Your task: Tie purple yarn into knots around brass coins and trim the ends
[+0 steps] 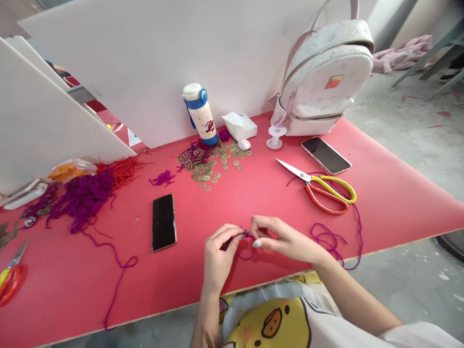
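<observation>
Near the front edge of the red table, my left hand (223, 251) pinches a piece of purple yarn (247, 258) between thumb and fingers. My right hand (273, 236) faces it from the other side, its thumb and index finger closed on the same yarn. A small loop of the yarn hangs below the fingertips. Whatever knot lies between the fingers is too small to make out. To the right, scissors (308, 178) with one yellow and one red handle lie with another length of purple yarn (358, 232) around them.
A black phone (164, 222) lies left of my hands, another phone (326, 154) at the right. Brass coins (205, 169) spread before a bottle (201, 113), with a tissue pack (241, 128), a spool (276, 137) and a backpack (326, 82) beyond. Purple yarn heaps (87, 191) and more scissors (13, 270) are left.
</observation>
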### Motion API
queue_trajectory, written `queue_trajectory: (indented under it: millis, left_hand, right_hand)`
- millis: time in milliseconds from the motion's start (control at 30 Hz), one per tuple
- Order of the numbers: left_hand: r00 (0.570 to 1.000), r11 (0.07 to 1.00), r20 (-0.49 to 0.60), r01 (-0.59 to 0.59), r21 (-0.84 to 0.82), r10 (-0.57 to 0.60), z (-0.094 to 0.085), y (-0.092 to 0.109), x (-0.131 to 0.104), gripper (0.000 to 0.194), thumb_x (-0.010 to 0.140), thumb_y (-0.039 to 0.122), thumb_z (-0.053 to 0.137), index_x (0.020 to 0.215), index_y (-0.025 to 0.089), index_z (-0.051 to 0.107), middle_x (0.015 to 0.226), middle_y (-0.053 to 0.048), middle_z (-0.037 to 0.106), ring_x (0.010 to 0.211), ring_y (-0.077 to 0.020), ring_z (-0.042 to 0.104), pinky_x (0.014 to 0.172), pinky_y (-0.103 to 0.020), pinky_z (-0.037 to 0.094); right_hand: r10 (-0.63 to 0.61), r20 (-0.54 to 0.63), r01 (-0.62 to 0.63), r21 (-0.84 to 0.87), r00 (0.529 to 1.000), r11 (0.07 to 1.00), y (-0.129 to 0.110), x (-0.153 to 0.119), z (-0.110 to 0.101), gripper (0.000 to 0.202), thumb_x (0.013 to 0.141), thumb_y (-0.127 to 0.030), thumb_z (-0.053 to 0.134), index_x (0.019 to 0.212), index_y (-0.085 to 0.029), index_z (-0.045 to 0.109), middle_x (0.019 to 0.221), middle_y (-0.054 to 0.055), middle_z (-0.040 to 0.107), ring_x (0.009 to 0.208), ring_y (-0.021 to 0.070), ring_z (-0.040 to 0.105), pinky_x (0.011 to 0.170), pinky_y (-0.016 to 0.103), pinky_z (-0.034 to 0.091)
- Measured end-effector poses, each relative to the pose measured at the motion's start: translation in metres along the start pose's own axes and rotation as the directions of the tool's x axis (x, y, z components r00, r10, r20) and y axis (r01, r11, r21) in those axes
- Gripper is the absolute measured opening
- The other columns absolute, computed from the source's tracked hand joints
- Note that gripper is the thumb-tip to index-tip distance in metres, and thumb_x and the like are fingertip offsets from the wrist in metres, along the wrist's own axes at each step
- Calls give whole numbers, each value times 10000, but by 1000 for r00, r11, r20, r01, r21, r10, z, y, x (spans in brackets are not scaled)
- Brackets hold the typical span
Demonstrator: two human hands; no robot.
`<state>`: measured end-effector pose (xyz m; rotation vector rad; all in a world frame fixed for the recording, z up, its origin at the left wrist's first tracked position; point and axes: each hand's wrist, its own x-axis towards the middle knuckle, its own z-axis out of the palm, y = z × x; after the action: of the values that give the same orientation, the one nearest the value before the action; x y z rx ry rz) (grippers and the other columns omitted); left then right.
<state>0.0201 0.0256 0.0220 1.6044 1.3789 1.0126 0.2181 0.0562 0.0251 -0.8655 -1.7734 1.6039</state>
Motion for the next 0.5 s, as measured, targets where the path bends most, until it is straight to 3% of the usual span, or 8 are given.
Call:
queue_trajectory:
  millis: [133, 300, 400, 500]
  left_hand:
    - [1000, 1000, -13, 22, -2, -22, -1, -2, 0, 146, 894, 201, 633, 816, 198, 757, 840, -41, 729, 771, -165, 666, 717, -228, 518]
    - [991, 993, -76, 108, -46, -111, 4, -8, 2, 86, 818, 229, 713, 765, 184, 764, 780, -37, 723, 611, -132, 598, 572, -215, 479]
    - [970, 981, -164, 164, -108, -180, 6, -12, 4, 84, 770, 232, 733, 719, 172, 761, 755, -42, 728, 625, -144, 629, 571, -217, 494]
    - [950, 966, -203, 205, -159, -236, 6, -15, 5, 92, 746, 247, 748, 711, 164, 767, 746, -49, 735, 656, -157, 659, 601, -222, 515]
  right_hand:
    - [18, 28, -20, 104, 999, 994, 3, -4, -8, 502, 953, -603, 513, 664, -204, 415, 644, -53, 338, 601, 118, 303, 577, 265, 287]
    - [-39, -179, 92, 303, 983, 949, 7, -4, -16, 577, 920, -684, 486, 593, -226, 363, 564, -50, 304, 509, 122, 277, 467, 268, 237]
    - [-63, -382, 175, 266, 922, 948, 6, -1, -21, 578, 954, -662, 427, 572, -231, 380, 524, -40, 334, 474, 133, 312, 460, 287, 281]
    - [-131, -593, 125, -51, 795, 991, 7, 0, -23, 518, 997, -564, 430, 637, -214, 557, 722, 45, 553, 674, 192, 526, 625, 341, 436]
